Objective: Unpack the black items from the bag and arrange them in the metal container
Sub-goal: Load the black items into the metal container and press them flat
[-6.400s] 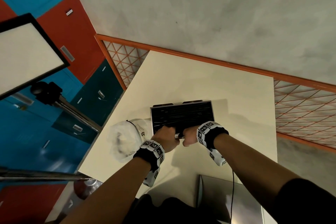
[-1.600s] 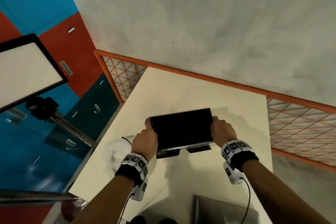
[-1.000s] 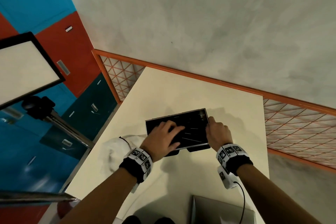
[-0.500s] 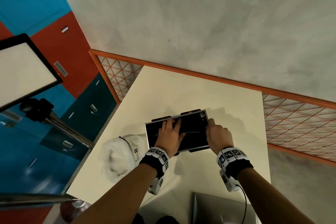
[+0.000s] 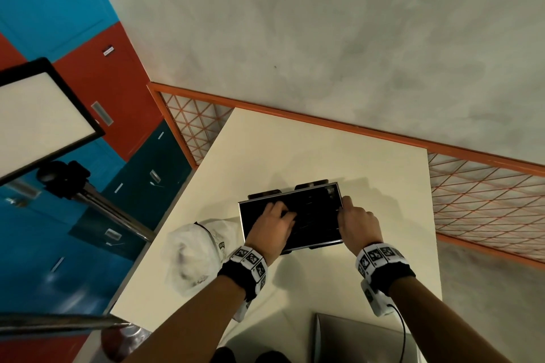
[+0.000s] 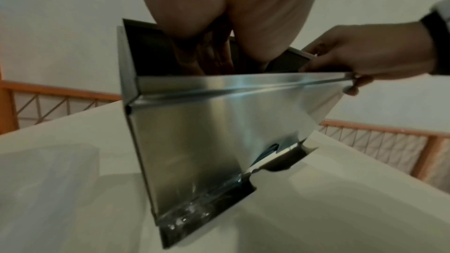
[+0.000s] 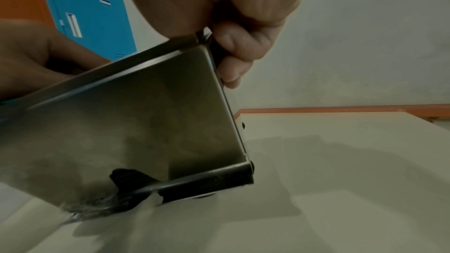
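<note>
The metal container stands in the middle of the cream table, packed with black items. My left hand reaches into it from the near left, with its fingers lying on the black items. My right hand grips the container's right end; its fingers curl round the rim at the corner. In the left wrist view the shiny container wall fills the middle. The crumpled white bag lies just left of the container, beside my left wrist.
A grey flat slab sits at the table's near edge under my right forearm. A lit panel on a stand rises at the left, off the table. An orange mesh railing runs behind and right of the table.
My left hand let go of the container's left end and moved onto the black items inside. The right hand stayed on the right end.
</note>
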